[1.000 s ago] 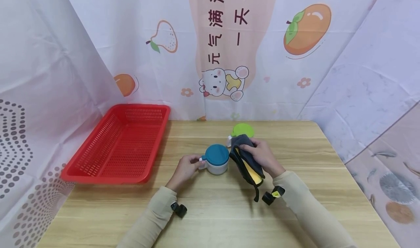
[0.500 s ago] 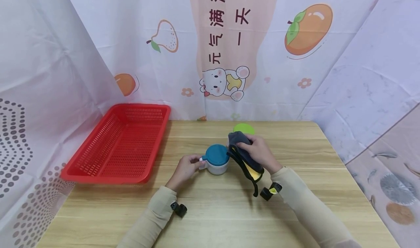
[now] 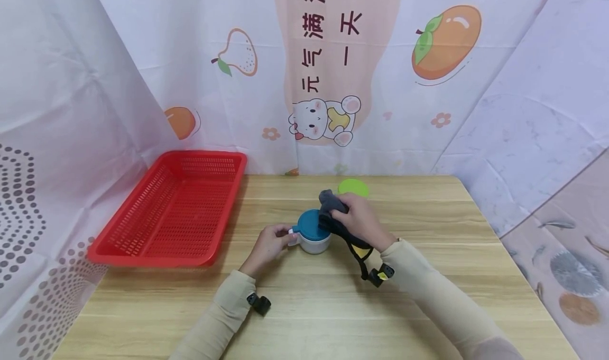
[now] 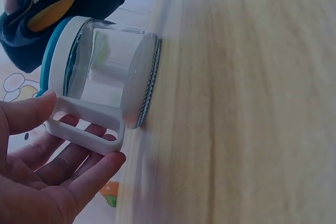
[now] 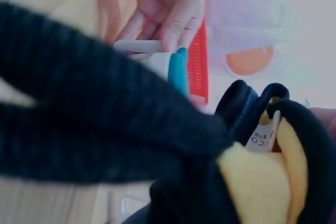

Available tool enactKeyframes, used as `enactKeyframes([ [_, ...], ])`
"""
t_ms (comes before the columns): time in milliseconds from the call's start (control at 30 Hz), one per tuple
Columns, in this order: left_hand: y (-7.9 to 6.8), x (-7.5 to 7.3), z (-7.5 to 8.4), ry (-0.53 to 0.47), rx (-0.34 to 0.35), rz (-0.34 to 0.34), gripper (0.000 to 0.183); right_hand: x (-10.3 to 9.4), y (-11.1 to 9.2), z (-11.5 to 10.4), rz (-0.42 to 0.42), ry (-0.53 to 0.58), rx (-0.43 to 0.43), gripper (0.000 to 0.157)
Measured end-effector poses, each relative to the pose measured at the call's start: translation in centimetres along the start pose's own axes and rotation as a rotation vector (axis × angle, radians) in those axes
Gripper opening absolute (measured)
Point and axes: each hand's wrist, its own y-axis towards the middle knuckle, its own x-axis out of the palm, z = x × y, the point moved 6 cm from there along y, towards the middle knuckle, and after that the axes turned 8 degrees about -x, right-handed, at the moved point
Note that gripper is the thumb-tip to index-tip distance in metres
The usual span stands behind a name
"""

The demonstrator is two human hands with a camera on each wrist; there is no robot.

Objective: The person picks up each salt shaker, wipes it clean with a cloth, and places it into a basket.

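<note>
A clear jar point(image 4: 107, 72) with a white handle point(image 4: 94, 141) and a blue lid point(image 3: 308, 223) stands upright on the table. My left hand point(image 3: 269, 246) holds it by the handle, thumb at the top near the lid. Bunched in my right hand point(image 3: 360, 220) is a dark grey cloth point(image 3: 331, 209) with a yellow inner side point(image 5: 257, 179) and black edging. The cloth overlaps the right part of the lid in the head view. A small tag point(image 5: 261, 137) shows among its folds in the right wrist view.
Behind the right hand, a green lid point(image 3: 353, 187) shows, with whatever lies under it mostly hidden. A red perforated basket point(image 3: 209, 258) stands at the left of the wooden table point(image 3: 304, 317). A printed curtain point(image 3: 257, 106) hangs behind the table's back edge.
My right hand has moved left with the cloth, from beside the jar to over the right part of its blue lid. The left hand and jar have stayed put.
</note>
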Motion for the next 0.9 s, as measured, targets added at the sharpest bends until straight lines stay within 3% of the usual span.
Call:
enactKeyframes([
  [300, 0.0, -0.1, -0.3, -0.014, -0.014, -0.009, 0.019, 2.5, -0.5, -2.1, -0.06, -0.367, -0.237, 0.038],
  [400, 0.0, -0.2, -0.3, -0.009, -0.014, -0.01, 0.02, 3.2, -0.8, -2.3, -0.073, -0.438, -0.297, 0.038],
  [900, 0.2, -0.1, -0.4, -0.005, -0.019, 0.001, 0.017, 3.4, -0.9, -2.1, -0.162, -0.44, -0.3, 0.042],
])
